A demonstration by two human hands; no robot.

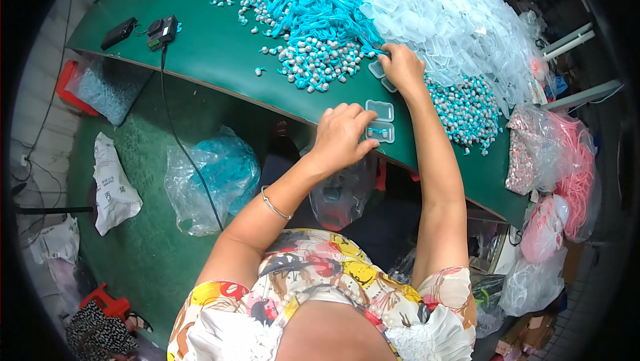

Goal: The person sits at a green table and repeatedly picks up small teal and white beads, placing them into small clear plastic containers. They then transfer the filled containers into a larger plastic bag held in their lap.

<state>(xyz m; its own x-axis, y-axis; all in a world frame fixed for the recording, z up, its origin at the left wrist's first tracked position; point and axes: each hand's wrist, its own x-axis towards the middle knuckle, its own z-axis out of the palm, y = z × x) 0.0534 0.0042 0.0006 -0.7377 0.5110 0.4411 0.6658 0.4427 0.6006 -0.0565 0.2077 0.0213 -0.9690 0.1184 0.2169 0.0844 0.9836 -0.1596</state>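
Observation:
My left hand (pixel 341 136) is beside a small clear plastic case (pixel 380 111) at the table's near edge, thumb and forefinger apart at the case's left side. The case lies with its lid folded back, and small turquoise and grey pieces (pixel 378 133) rest in its lower half. Farther off, my right hand (pixel 402 70) pinches at the right edge of a heap of turquoise cords (pixel 320 4); a cord appears to run into its fingertips. Below that hand, more clear cases (pixel 377 70) lie partly covered.
Grey-and-turquoise bead-like pieces (pixel 317 64) lie left of my right hand, with more (pixel 467 111) right of my forearm. A large heap of clear cases (pixel 460 14) covers the far right. A black device with a cable (pixel 162 32) sits left. Bags of pink cords (pixel 570 168) hang right.

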